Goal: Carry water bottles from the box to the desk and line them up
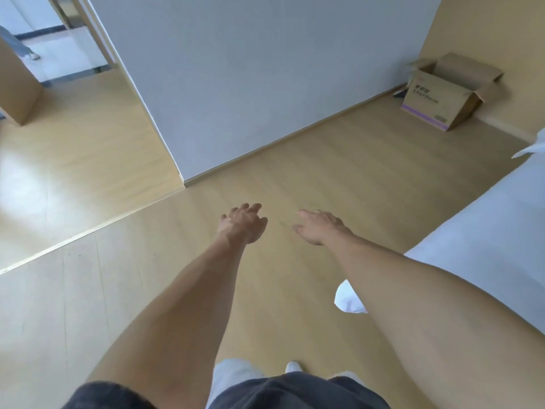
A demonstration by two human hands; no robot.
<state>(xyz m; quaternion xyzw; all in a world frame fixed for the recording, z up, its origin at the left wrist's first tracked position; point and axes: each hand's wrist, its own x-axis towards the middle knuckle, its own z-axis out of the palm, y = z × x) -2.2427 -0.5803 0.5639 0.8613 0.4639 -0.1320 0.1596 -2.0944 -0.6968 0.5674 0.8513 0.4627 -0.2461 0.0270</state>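
Observation:
An open cardboard box [442, 93] with raised flaps stands on the wooden floor at the far right, in the corner by the wall. Its inside is not visible from here, and no water bottle shows. My left hand [243, 225] and my right hand [320, 228] are stretched forward over the floor, side by side, fingers relaxed and holding nothing. Both are well short of the box. No desk is in view.
A grey wall [265, 84] juts out ahead, its corner at the centre left. A white bed [486, 231] fills the right side. A doorway at the far left shows another person's leg [17, 45]. A wooden cabinet [14, 90] stands left. My white shoes [348, 299] show below.

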